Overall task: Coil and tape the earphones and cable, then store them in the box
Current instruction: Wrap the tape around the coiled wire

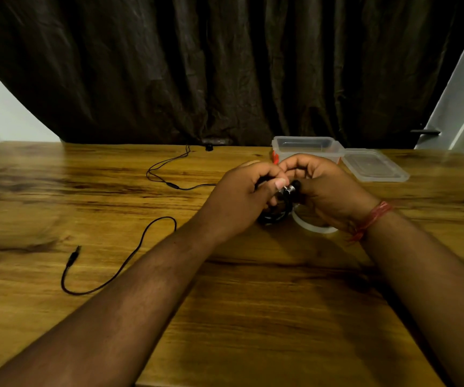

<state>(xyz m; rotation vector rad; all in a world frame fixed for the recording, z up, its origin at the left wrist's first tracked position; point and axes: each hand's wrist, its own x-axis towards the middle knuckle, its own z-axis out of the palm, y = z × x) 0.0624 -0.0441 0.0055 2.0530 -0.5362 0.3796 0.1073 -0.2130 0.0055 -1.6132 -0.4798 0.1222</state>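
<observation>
**Loose Tail, Tight Bundle: Where the Coil Could Slip**

While both hands crowded over the tape roll (313,226), the risk sat in that tiny knot of fingers. The left hand (242,196) was curled, thumb pinching the black coiled cable (274,216) just left of the roll; the right hand (323,188) was curled too, closing on the metal-tipped plug end (289,189) above the roll. I'd judge one slack pinch would let the springy loops burst open, and the thin film of tape could stick to itself.

Far left of the roll, the earphones (169,174) trailed uncoiled, a fine rubbery wire with its jack (74,256) nearest the camera; a sweeping forearm could drag it off the glossy, grained wooden table (253,317).

Beyond the roll stood the clear, rigid plastic box (306,148), rounded corners, its flat lid (374,166) lying beside it, right of the roll.
</observation>
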